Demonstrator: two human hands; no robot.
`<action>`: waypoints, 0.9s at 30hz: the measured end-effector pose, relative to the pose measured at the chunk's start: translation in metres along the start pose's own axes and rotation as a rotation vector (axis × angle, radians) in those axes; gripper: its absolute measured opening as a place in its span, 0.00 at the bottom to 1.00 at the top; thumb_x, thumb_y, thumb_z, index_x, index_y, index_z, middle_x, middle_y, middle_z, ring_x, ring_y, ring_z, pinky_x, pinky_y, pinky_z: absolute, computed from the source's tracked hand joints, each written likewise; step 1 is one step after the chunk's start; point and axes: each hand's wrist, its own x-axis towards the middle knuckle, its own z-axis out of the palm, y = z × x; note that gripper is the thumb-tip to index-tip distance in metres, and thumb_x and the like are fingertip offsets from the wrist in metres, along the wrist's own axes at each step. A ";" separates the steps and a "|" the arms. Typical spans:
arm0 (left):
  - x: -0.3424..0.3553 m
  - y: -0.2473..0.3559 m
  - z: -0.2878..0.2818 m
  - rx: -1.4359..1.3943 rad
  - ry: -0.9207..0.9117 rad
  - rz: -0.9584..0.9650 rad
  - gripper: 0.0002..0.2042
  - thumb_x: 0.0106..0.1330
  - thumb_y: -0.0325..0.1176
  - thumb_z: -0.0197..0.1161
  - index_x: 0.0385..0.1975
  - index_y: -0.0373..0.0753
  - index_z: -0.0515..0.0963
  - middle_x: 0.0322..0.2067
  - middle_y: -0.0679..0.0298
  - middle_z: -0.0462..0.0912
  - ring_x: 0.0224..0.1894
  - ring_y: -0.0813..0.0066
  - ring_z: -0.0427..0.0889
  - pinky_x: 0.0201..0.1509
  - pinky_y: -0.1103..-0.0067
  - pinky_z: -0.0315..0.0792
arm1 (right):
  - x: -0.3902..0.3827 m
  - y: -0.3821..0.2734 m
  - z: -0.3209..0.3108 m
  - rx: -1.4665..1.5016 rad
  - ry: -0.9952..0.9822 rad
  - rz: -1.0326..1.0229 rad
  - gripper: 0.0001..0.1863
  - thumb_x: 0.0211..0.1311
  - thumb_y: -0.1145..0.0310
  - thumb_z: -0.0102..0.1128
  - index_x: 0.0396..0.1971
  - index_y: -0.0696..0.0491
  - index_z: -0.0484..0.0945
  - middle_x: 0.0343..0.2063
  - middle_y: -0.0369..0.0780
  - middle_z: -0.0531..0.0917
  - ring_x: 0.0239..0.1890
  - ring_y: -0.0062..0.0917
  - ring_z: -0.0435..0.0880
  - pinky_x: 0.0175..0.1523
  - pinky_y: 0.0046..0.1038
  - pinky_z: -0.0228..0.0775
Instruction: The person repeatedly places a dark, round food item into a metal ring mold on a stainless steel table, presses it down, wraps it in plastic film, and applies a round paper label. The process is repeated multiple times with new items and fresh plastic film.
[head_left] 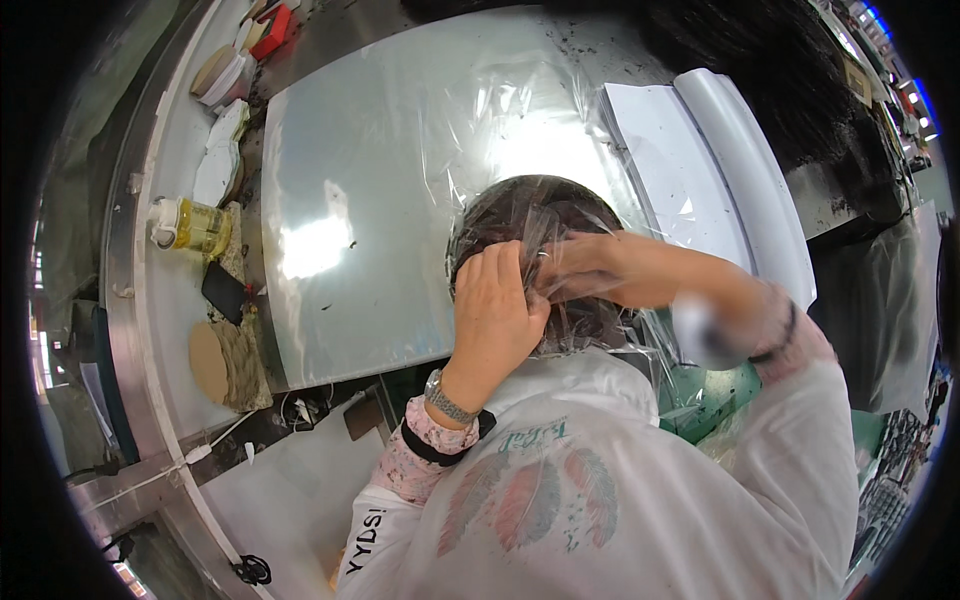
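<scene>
A dark, rounded bundle (520,205) that looks like hair sits inside crinkled clear plastic film (500,120), just in front of my chest. My left hand (495,310), with a metal watch at the wrist, presses and gathers the film against the bundle's near side. Reaching in from the right, my right hand (585,265) pinches the film at the same spot, fingertips touching the left hand. The bundle's lower half is hidden behind both hands. I wear a white top with a feather print and patterned sleeve covers.
The bundle rests on a pale grey sheet (350,180) on a metal bench. White sheets (690,170) are stacked at the right, with a dark hair pile (760,60) beyond. On the left ledge stand a bottle of yellow liquid (195,225), a black phone (222,292) and brown pads (215,360).
</scene>
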 end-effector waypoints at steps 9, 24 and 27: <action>0.003 0.005 -0.001 0.135 -0.129 -0.018 0.20 0.51 0.26 0.67 0.45 0.34 0.73 0.41 0.54 0.74 0.46 0.53 0.74 0.54 0.63 0.65 | -0.139 -0.083 0.069 -0.491 0.176 0.283 0.32 0.61 0.60 0.73 0.63 0.57 0.76 0.65 0.50 0.75 0.63 0.41 0.80 0.61 0.36 0.77; 0.005 -0.005 -0.013 -0.008 -0.144 -0.031 0.44 0.59 0.51 0.77 0.71 0.35 0.65 0.68 0.51 0.69 0.64 0.50 0.74 0.69 0.60 0.66 | 0.008 -0.007 0.002 -0.068 0.309 0.011 0.22 0.64 0.54 0.69 0.40 0.62 0.83 0.41 0.45 0.85 0.38 0.34 0.86 0.41 0.35 0.78; 0.002 -0.003 -0.013 0.021 -0.093 -0.049 0.37 0.62 0.49 0.74 0.67 0.34 0.70 0.64 0.52 0.73 0.63 0.51 0.75 0.68 0.60 0.65 | -0.026 -0.014 -0.014 0.302 0.765 0.175 0.22 0.72 0.57 0.62 0.52 0.61 0.82 0.47 0.43 0.85 0.43 0.25 0.86 0.46 0.29 0.79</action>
